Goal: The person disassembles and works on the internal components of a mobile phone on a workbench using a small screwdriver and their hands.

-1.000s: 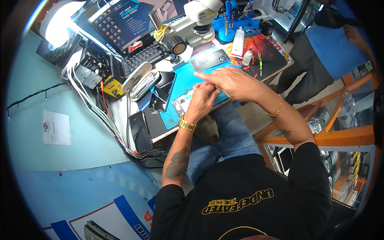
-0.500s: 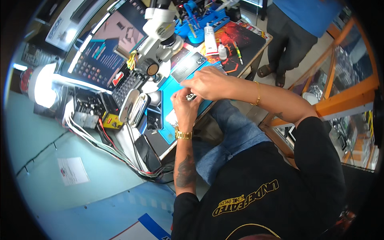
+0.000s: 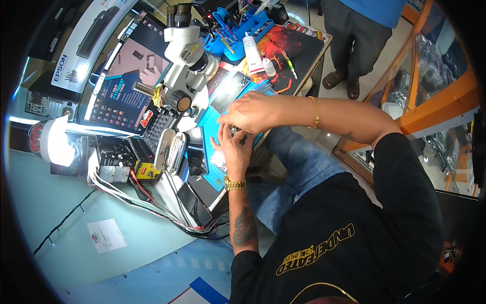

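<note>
Both hands meet over a blue work mat [image 3: 215, 169] on the desk. My left hand [image 3: 235, 151] has its fingers curled round a small dark and silvery part [image 3: 236, 130], too covered to name exactly. My right hand [image 3: 252, 112] arches over the same part from above, fingers bent down and closed; their tips and anything in them are hidden. Just beyond my right hand lies a phone [image 3: 231, 92] with a grey face. Another dark phone [image 3: 196, 161] rests on the mat's left side. Some crumpled white material [image 3: 218, 160] sits beside my left hand.
A microscope [image 3: 188, 55] rises beyond the mat, beside a laptop [image 3: 129, 76]. Further right are a white tube [image 3: 252, 53], a small bottle [image 3: 269, 67] and a blue tool holder [image 3: 238, 38]. Cables [image 3: 136, 195] run along the left edge. A person [image 3: 354, 45] stands past the desk.
My view has shifted a little. My right hand has come lower over the part, and my left fingers are spread slightly more around it. The standing person has barely moved.
</note>
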Motion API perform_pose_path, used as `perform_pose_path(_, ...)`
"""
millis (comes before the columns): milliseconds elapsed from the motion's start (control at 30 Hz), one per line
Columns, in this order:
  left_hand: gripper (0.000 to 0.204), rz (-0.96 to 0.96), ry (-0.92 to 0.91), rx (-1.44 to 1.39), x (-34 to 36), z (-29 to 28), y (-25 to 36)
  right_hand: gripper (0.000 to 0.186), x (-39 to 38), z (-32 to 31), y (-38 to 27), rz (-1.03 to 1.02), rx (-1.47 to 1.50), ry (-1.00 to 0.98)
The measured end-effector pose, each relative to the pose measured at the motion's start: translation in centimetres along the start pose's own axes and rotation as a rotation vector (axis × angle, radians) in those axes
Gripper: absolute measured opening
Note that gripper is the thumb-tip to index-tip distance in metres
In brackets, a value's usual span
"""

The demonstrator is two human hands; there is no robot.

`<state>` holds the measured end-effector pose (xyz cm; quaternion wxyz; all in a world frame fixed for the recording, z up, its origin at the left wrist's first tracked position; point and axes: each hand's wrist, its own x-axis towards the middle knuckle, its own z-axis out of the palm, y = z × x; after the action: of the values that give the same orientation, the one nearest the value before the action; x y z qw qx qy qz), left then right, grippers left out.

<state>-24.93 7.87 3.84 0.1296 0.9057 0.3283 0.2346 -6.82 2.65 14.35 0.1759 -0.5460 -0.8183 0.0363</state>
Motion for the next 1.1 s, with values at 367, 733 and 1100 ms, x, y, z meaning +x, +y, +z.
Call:
perform_pose_path(367,0.021,-0.039,0.023,-0.006,0.0,0.2,0.0,0.027,-0.1,0.1,0.8,0.044,0.062,0.016)
perform_pose_path(733,0.016,-0.034,0.095,0.007,-0.2,0.2,0.9,0.028,-0.4,0.0,0.9,0.140,0.100,0.022)
perform_pose_path(1100,0.014,-0.045,0.086,-0.021,0.0,0.0,1.1,0.029,-1.4,0.6,2.6,0.137,0.250,0.207)
